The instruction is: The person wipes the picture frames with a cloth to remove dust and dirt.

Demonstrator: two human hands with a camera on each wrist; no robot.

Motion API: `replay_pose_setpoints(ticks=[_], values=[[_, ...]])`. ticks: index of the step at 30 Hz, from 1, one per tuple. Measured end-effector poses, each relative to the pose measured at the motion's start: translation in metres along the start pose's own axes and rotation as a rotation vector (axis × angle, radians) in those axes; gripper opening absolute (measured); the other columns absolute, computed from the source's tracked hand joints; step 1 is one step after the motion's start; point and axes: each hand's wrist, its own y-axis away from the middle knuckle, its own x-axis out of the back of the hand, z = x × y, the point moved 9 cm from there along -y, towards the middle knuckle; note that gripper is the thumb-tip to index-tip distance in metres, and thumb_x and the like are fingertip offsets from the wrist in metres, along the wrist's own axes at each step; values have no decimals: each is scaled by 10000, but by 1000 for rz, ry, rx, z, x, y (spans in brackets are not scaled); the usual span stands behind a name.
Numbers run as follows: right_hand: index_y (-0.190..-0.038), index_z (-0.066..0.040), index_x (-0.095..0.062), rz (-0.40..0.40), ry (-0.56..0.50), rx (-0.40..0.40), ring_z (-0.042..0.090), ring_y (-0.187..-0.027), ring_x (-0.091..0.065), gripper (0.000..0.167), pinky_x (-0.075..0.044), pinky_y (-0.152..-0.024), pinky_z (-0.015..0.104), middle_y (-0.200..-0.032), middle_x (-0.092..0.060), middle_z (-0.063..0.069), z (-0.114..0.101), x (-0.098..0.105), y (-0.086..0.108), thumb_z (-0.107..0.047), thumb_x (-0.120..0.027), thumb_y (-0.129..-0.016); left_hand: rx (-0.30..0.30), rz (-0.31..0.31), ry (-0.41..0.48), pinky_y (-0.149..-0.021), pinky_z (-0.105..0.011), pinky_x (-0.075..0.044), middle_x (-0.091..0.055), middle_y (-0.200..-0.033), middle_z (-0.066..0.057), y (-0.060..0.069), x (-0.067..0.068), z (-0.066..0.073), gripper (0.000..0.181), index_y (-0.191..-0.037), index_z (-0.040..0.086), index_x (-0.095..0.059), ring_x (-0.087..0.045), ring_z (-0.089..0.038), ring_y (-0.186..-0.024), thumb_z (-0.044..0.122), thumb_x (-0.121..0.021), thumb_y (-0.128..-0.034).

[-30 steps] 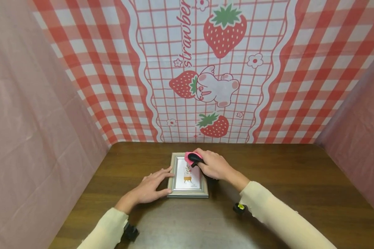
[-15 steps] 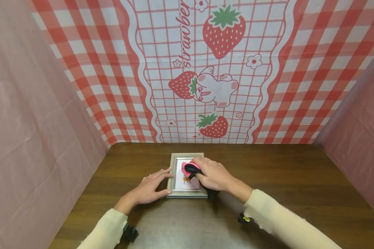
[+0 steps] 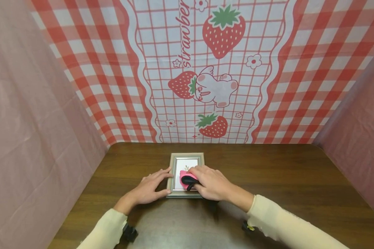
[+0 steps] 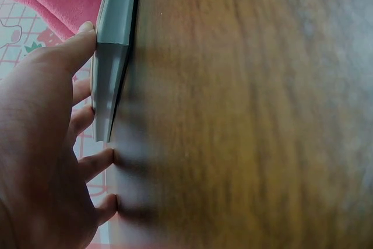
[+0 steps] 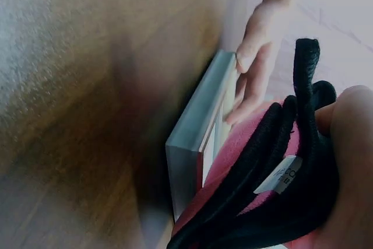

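Observation:
A silver-beige picture frame [image 3: 187, 155] lies flat on the table, its picture [image 3: 187, 163] facing up. My right hand [image 3: 216, 183] grips a folded pink cloth with black edging [image 3: 183, 175] and presses it on the lower part of the picture, covering much of it. In the right wrist view the cloth [image 5: 245, 138] shows a black loop and a small white label. My left hand [image 3: 148, 188] rests against the frame's left side with fingers extended. The left wrist view shows that thumb on the frame's near corner [image 4: 111, 56], with two fingertips on the tabletop.
The brown wooden table [image 3: 283, 180] extends around the frame on both sides. Behind it hangs a red-and-white checked cloth with strawberries [image 3: 218, 86]. Plain pinkish curtains [image 3: 40, 121] close off the left and right.
My right hand has slid the cloth from the picture's top down to its lower part, uncovering the upper part. The left hand and frame have stayed in place.

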Motion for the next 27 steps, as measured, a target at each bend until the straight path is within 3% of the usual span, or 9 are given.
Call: replay_pose_setpoints(ticks=[7, 11, 15, 21, 27], values=[[-1369, -137, -693, -18, 30, 55, 251, -1143, -752, 404, -627, -757, 408, -1270, -794, 66, -14, -5, 7, -189, -742, -971, 36, -28, -12, -1275, -886, -250, -361, -1868, -60, 0, -1, -3, 605, -1630, 223, -569, -366, -503, -1699, 481, -696, -1098], [-1365, -146, -706, -28, 47, 92, 224, -1109, -744, 390, -641, -838, 409, -1220, -793, 39, -23, -10, 12, -191, -745, -980, 38, -29, -9, -1278, -886, -243, -359, -1869, -56, 1, -1, -2, 610, -1629, 222, -568, -363, -502, -1701, 491, -695, -1097], [-1365, -163, -706, -50, 48, 117, 217, -1146, -737, 381, -639, -920, 401, -1298, -790, 48, -33, -15, 16, -191, -753, -989, 44, -35, -2, -1288, -883, -230, -351, -1873, -49, 0, -1, -2, 613, -1631, 229, -567, -351, -499, -1708, 502, -691, -1097], [-1334, -189, -713, -96, 64, 155, 149, -1075, -692, 375, -604, -843, 316, -1217, -746, -3, -48, -24, 20, -206, -780, -966, 47, -36, -5, -1287, -877, -239, -353, -1871, -54, -1, -2, -2, 611, -1632, 228, -566, -351, -497, -1708, 495, -693, -1098], [-1363, -223, -710, -156, 98, 193, 116, -1115, -680, 416, -600, -807, 287, -1209, -698, -32, -60, -33, 27, -232, -806, -959, 46, -35, 0, -1286, -879, -235, -351, -1872, -55, 0, -3, -3, 613, -1636, 224, -563, -341, -498, -1712, 501, -686, -1103]])
